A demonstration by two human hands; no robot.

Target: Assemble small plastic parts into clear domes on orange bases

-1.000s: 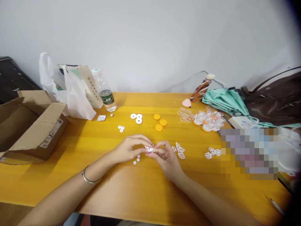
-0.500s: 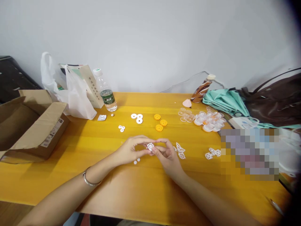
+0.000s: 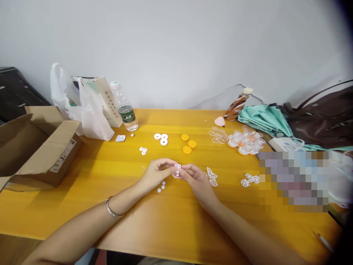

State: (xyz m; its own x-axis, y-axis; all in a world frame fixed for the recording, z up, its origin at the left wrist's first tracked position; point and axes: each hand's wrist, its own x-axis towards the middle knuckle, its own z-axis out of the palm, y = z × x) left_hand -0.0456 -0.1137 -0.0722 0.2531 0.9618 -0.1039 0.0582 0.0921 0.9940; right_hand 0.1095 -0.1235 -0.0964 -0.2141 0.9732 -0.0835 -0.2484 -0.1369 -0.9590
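Between my two hands is a small white openwork plastic piece (image 3: 177, 170), pinched from both sides above the table. My left hand (image 3: 157, 174) grips its left side with thumb and fingers. Thumb and fingertips of my right hand (image 3: 196, 180) close on its right side. Similar white openwork pieces (image 3: 211, 177) lie just right of my right hand, and more white openwork pieces (image 3: 249, 179) sit farther right. Small white discs (image 3: 161, 187) rest below my left hand. Beyond my hands are three orange round parts (image 3: 187, 150), white rings (image 3: 163, 141) and small white parts (image 3: 143, 151).
A cardboard box (image 3: 41, 154) stands at the left, near a white plastic bag (image 3: 93, 117) and a water bottle (image 3: 128, 116). Clear rings (image 3: 220, 137), a pile of clear-and-orange cases (image 3: 245, 143), a brown bottle (image 3: 237, 106), green cloth (image 3: 266, 117) and a dark bag (image 3: 322, 114) occupy the right.
The white openwork piece has turned in my fingers, and both thumbs have come closer together over it. More of the small white discs shows below my left hand.
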